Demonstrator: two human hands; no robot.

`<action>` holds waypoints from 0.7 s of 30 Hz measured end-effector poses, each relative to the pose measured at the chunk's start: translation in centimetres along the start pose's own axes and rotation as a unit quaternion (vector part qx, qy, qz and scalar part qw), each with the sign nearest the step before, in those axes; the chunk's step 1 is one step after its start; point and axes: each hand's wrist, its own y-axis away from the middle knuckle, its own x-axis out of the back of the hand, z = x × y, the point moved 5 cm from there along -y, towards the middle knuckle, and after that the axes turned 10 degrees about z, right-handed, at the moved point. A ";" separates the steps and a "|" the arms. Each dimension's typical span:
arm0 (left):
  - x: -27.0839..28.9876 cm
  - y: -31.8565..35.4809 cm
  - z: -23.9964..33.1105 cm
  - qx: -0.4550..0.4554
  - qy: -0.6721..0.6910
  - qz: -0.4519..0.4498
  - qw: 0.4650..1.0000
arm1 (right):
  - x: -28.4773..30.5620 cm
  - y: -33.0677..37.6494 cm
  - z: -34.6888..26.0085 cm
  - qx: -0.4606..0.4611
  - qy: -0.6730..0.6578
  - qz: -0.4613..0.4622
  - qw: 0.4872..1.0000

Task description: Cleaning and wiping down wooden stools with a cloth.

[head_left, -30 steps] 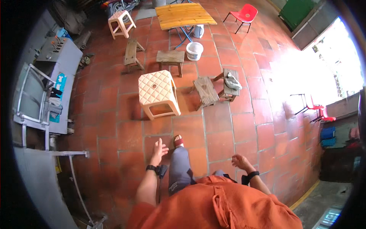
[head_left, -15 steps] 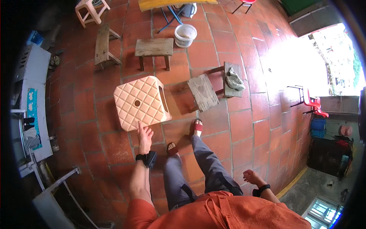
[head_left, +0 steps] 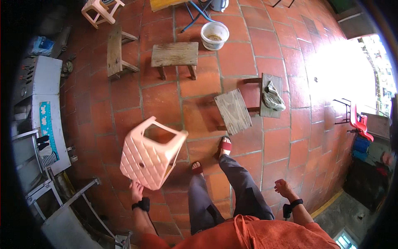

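At the far left, a white cabinet (head_left: 78, 79) stands along the edge of the tiled floor (head_left: 286, 139), with a teal patterned strip (head_left: 44, 114) laid along it. Farther off, near the upper edge, is a pale plastic stool (head_left: 99, 14), and below it a narrow wooden stool (head_left: 114, 54).

The left hand (head_left: 136, 191) comes next, a dark band round its wrist. Its fingers are bent against the near lower edge of a peach plastic stool (head_left: 150, 159) and have hold of it there; part of the grip is hidden by the rim. The stool lies ahead of this hand and slightly to its right, tipped so that the quilted seat with its small centre hole faces toward the person, its legs slanting away. Whether the legs touch the floor cannot be told.

Beyond the peach stool is a low wooden stool (head_left: 174, 54), with a white bucket (head_left: 214, 35) near its right end. Further right, a weathered wooden stool (head_left: 233, 111) stands beside another wooden stool bearing a grey cloth (head_left: 273, 97).

The right hand (head_left: 285, 189) hangs loosely half-curled, holding nothing, well apart from the peach stool. Red chairs (head_left: 360, 123) stand at the far right.
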 end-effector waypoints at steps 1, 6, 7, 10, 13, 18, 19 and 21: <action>2.4 0.3 -0.4 0.009 -0.036 0.078 0.996 | 0.5 -0.1 -0.3 0.019 -0.026 -0.008 0.999; 4.5 4.9 -1.2 -0.287 -0.367 0.079 0.881 | -1.4 -3.9 0.4 0.025 -0.036 -0.084 0.995; 5.7 5.7 -0.6 -0.326 -0.526 0.062 0.784 | -2.8 -4.6 -1.7 0.055 -0.026 -0.122 0.991; -12.7 11.4 2.7 -0.366 -0.473 -0.084 0.797 | -0.2 -6.2 -3.0 0.073 -0.020 -0.066 0.995; -18.4 13.5 7.7 -0.454 -0.431 -0.118 0.771 | -0.6 -6.5 -11.4 0.109 -0.057 -0.043 0.991; -28.8 4.9 15.3 -0.476 -0.343 -0.109 0.802 | 0.9 -6.5 -20.0 0.106 -0.110 -0.025 0.988; -29.9 1.9 16.0 -0.343 -0.242 -0.148 0.896 | 0.6 -6.4 -21.6 0.098 -0.115 -0.021 0.988; -37.1 2.0 20.2 -0.178 -0.227 -0.193 0.938 | 1.0 -6.2 -23.0 0.065 -0.123 0.016 0.990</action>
